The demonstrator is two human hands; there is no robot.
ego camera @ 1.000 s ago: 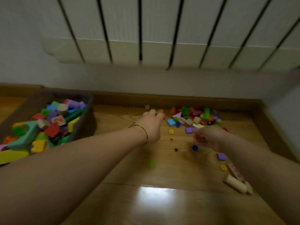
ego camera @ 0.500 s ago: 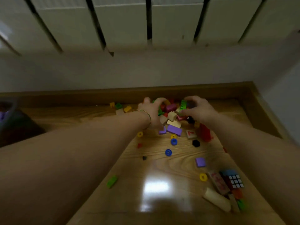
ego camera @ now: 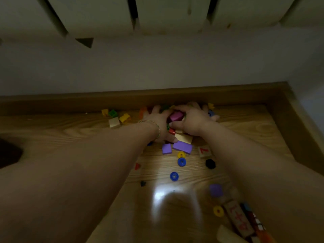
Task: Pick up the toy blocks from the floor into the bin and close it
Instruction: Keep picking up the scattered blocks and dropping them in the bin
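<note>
Head view, only view: both hands work the block pile on the wooden floor [ego camera: 87, 130] against the baseboard [ego camera: 70, 100], under a radiator [ego camera: 166, 13]. Left hand [ego camera: 158, 123] and right hand [ego camera: 192, 120] are cupped toward each other, fingers curled in around a cluster of toy blocks [ego camera: 182, 137]; a magenta block [ego camera: 175, 116] is pinched between them, a red piece and a cream one sit just under the palms. Each grip is half-closed, scooping rather than pinching a single piece; how many blocks each actually has hold of I cannot tell. Loose strays lie nearer the camera: 2 purple tiles [ego camera: 182, 146], 2 blue rings [ego camera: 181, 162], a yellow ring [ego camera: 218, 211], a black hex piece [ego camera: 210, 163], a number tile [ego camera: 203, 151], a long printed wooden bar [ego camera: 238, 218] at bottom right. Yellow, green and cream cubes [ego camera: 114, 117] sit left of the hands by the baseboard. The bin is not clearly in frame; a dark shape at the left edge may be it, can't confirm. Judgement: blocks look light, rigid, smooth, so a 2-handed scoop will likely shed pieces; press them together from both sides and lift from underneath. Rings and tiles are flat, better pinched at the edges. Much is left on the floor, so closing the bin is a way off.
</note>
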